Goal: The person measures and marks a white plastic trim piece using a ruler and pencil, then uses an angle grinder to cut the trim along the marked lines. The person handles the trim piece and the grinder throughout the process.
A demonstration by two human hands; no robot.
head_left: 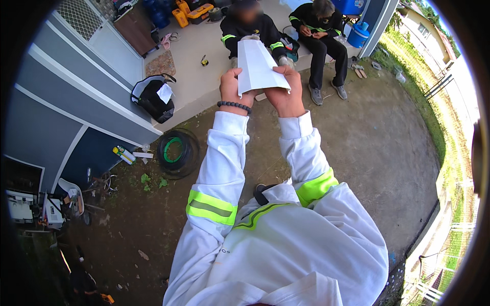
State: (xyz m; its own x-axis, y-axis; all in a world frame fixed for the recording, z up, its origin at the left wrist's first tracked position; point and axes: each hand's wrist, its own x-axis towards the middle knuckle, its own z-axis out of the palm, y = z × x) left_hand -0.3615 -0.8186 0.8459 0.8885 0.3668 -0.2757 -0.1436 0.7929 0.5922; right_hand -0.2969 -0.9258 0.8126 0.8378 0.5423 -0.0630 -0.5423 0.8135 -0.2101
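Presently I am holding a folded white paper sheet [258, 66] up in front of me, both arms raised. My left hand [232, 86] is closing its grip on the sheet's lower left corner, thumb in front and fingers behind; a dark bead bracelet [234, 105] is sitting on that wrist. My right hand [288, 92] is pinching the lower right edge in the same way. The sheet is standing nearly upright, narrowing toward the top, with a crease running along its length.

I am judging the paper to be very light, thin and limp away from the crease; it is likely to crumple or tear under a hard pinch. Holding near the folded edges, where it is stiffest, is looking the safest.

To the left, a black bag [152, 97] is resting against the grey wall [66, 92], and a coil of dark hose [178, 152] is lying on the dirt ground [377, 148]. Beyond the sheet, two people in dark work clothes [319, 30] are sitting on the concrete step [199, 51], well apart from my hands. Nothing is blocking the sheet.
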